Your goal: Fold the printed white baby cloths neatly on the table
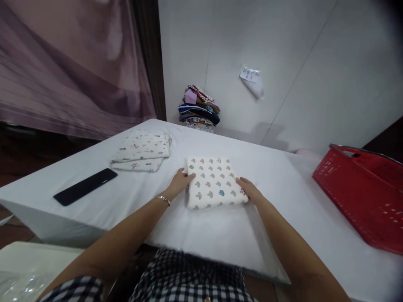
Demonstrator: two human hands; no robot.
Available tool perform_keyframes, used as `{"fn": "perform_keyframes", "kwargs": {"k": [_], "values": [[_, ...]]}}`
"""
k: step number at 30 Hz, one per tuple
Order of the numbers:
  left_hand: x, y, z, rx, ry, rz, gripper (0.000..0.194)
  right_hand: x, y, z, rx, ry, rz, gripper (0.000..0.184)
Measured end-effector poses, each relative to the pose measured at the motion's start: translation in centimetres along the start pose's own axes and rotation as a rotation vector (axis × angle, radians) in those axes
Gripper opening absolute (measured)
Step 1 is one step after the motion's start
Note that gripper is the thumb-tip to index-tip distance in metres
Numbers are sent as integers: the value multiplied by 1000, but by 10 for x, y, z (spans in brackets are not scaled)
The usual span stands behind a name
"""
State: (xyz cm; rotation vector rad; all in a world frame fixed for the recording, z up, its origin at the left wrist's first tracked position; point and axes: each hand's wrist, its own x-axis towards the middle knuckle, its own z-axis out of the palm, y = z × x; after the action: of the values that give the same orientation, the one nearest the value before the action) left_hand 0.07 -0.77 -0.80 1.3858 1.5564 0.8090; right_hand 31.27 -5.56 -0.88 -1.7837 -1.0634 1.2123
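Note:
A folded white cloth (214, 182) printed with grey mushrooms, a few of them coloured, lies in front of me on the white-covered table (201, 235). My left hand (181, 181) grips its left edge, thumb on top and the other fingers partly hidden at the side. At the right edge, my right hand (249, 188) has its fingers closed on the cloth near a red-outlined mushroom. Farther left rests another folded white cloth (141, 147) with a small plant print, apart from both hands.
A black phone-like slab (85, 186) lies at the table's left. On the right stands a red plastic basket (362, 193). Folded fabrics (200, 107) are stacked against the back wall, where a labelled plastic bag (252, 82) hangs. A cream-coloured surface (34, 260) is at lower left.

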Motion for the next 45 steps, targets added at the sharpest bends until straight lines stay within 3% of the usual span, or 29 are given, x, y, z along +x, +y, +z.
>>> {"fn": "perform_keyframes", "kwargs": {"k": [4, 8, 13, 16, 20, 25, 29, 34, 40, 45], "values": [[10, 8, 2, 154, 59, 82, 71, -14, -1, 7, 200, 6, 45, 76], [34, 21, -8, 258, 152, 63, 73, -39, 5, 32, 336, -69, 12, 96], [58, 28, -27, 501, -1, 26, 59, -58, 20, 52, 552, -147, 4, 108], [55, 39, -27, 689, -5, 84, 59, -59, 24, 50, 611, -150, -8, 106], [23, 57, 7, 728, 20, 310, 54, -58, 24, 48, 607, -132, -53, 104], [-16, 79, 71, 677, -172, 563, 39, -56, 26, 51, 632, -136, -82, 106], [-16, 102, 103, 733, -197, 430, 35, -54, 27, 51, 627, -147, -93, 105], [-1, 118, 125, 881, -240, 260, 37, -52, 29, 51, 622, -175, -123, 91], [-1, 114, 132, 905, -225, 221, 34, -51, 32, 52, 534, -225, -197, 58], [-3, 118, 132, 915, -262, 212, 44, -51, 32, 51, 496, -263, -251, 58]]}}
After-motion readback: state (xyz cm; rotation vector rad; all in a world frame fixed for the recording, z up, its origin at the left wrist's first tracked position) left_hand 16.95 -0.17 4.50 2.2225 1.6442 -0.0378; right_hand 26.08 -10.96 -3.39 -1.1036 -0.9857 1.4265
